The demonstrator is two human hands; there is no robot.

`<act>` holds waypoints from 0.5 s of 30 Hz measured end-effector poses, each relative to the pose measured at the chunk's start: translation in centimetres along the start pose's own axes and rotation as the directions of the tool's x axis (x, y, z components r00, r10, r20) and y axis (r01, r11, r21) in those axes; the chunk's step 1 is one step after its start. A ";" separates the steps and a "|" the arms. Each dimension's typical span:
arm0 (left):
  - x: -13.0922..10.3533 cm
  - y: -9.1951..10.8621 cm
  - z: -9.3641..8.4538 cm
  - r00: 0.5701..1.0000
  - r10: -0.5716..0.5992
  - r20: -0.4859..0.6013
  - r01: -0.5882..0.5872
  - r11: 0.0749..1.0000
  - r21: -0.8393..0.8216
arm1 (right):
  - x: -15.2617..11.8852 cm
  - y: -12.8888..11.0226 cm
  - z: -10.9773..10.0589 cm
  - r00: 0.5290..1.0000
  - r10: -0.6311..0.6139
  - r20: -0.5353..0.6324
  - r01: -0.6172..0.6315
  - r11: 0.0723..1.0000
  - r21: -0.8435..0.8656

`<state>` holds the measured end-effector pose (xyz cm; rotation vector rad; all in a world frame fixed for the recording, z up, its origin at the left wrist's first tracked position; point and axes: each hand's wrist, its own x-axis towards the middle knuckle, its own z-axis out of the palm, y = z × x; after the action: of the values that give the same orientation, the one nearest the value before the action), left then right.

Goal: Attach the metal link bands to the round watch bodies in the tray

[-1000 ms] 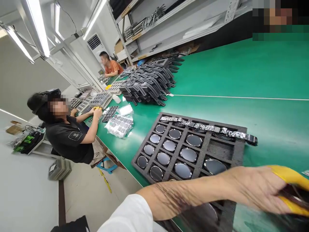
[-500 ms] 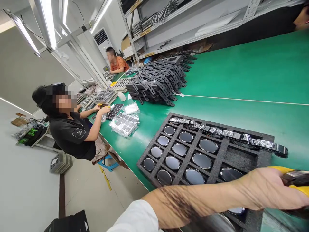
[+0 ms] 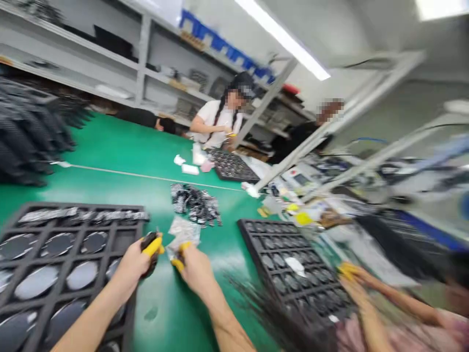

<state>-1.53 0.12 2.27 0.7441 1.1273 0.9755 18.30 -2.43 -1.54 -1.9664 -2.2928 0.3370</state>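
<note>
My left hand (image 3: 134, 266), with yellow finger covers, is closed on a dark watch (image 3: 151, 266), blurred and partly hidden by the fingers. Beside it, my right hand (image 3: 198, 271), also in yellow finger covers, grips crumpled clear plastic wrapping (image 3: 185, 230) just above the green table. On the left, a black foam tray (image 3: 140, 215) holds round dark watch faces (image 3: 82, 275) in its compartments. Wrapped metal watch straps (image 3: 110, 215) lie along the tray's far edge. Past my right hand is a pile of similar straps (image 3: 194, 203).
A second foam tray (image 3: 252, 244) of small round pieces stands at right, near a co-worker's hands (image 3: 353, 283). Stacked black straps (image 3: 29, 132) rise at far left. Across the green table (image 3: 146, 151), another person (image 3: 220, 117) works by a dark tray (image 3: 234, 166). Dark hair hangs in front.
The view has swung right, bringing the right-hand tray, strap pile and other co-workers into sight. Both my hands now show close together, where before one forearm crossed the tray.
</note>
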 end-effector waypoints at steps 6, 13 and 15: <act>-0.1 -1.1 -0.3 0.999 0.050 -0.013 -0.048 0.994 0.102 | 1.1 1.0 0.2 0.998 -0.038 -0.043 0.040 0.997 0.059; -0.1 -0.9 -0.9 0.986 0.169 0.007 -0.168 0.972 0.162 | 1.2 2.4 -0.7 0.986 0.008 -0.167 0.073 0.879 0.471; 0.1 -1.0 -1.1 0.974 0.225 0.034 -0.227 0.955 0.189 | 1.4 2.5 -0.8 0.980 0.029 -0.198 0.100 0.788 0.608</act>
<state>-2.36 -0.13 1.06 1.0526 1.1537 1.0604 20.70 -0.61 -1.42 -1.5334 -1.7730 0.7421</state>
